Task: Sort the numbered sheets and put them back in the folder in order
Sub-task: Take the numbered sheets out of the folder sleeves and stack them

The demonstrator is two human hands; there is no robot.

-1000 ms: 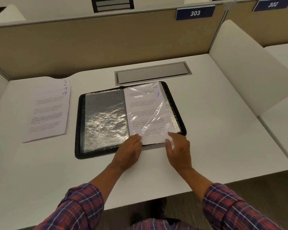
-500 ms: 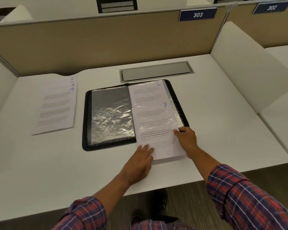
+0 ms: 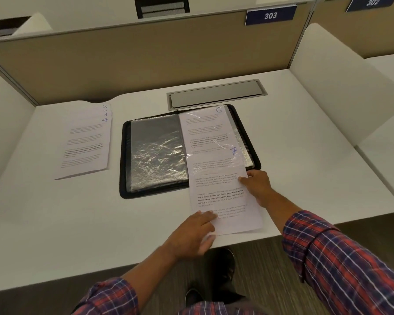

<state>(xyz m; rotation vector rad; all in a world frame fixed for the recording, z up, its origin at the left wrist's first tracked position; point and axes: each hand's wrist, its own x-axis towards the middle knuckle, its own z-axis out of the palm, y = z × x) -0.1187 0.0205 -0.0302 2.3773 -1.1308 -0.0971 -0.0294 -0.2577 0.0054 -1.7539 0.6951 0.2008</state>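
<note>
A black folder (image 3: pixel 126 155) with clear sleeves lies open on the white desk. Its right sleeve shows the sheet marked 6 (image 3: pixel 203 126). The sheet marked 7 (image 3: pixel 223 194) sticks more than halfway out of that sleeve toward the desk's front edge. My left hand (image 3: pixel 193 233) grips this sheet's lower left corner. My right hand (image 3: pixel 257 185) presses on the sheet's right edge beside the folder's bottom right corner. A fanned stack of sheets (image 3: pixel 87 144), with 4 on top, lies left of the folder.
A grey cable hatch (image 3: pixel 216 94) is set into the desk just behind the folder. Beige and white partitions (image 3: pixel 341 87) wall the desk at the back and both sides. The desk's front edge runs just under sheet 7's lower end.
Sheet 7 has slid out of the right sleeve toward me, drawn by my left hand. My right hand stayed at the folder's bottom right corner. The number 6 above became visible.
</note>
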